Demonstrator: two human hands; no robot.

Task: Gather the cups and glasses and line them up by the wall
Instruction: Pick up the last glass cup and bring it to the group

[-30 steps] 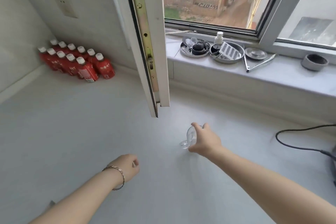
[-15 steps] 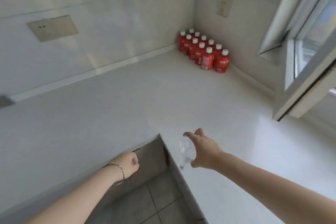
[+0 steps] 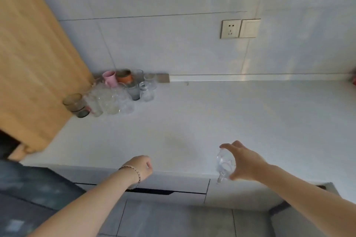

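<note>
Item, held: one clear glass cup [image 3: 225, 161], smooth and rounded, small handle pointing down, gripped from the side by the fingers and thumb of my right hand [image 3: 243, 161] above the front edge of the counter [image 3: 212, 117], right of centre.

Item, empty: my left hand [image 3: 141, 166], fingers curled into a loose fist around nothing, thin beaded bracelet [image 3: 134, 172] on the wrist, at the front edge left of centre.

Lot, at the back left corner of the counter: a cluster of cups and glasses [image 3: 115, 92] packed close, many touching. It includes a matte pink mug [image 3: 109, 78], an orange cup [image 3: 124, 76] with a grey rim, a smoky grey tumbler [image 3: 133, 91], a brown tinted glass [image 3: 76, 105] nearest the front, and several clear glasses (outlines run together, count uncertain).

Surroundings: the counter is pale, smooth and bare between the cluster and my hands. A wooden panel [image 3: 32, 59], vertical grain, borders the cluster on the left. The glossy tiled wall [image 3: 173, 44] behind carries a socket [image 3: 230, 29] and a switch plate [image 3: 249, 28].
</note>
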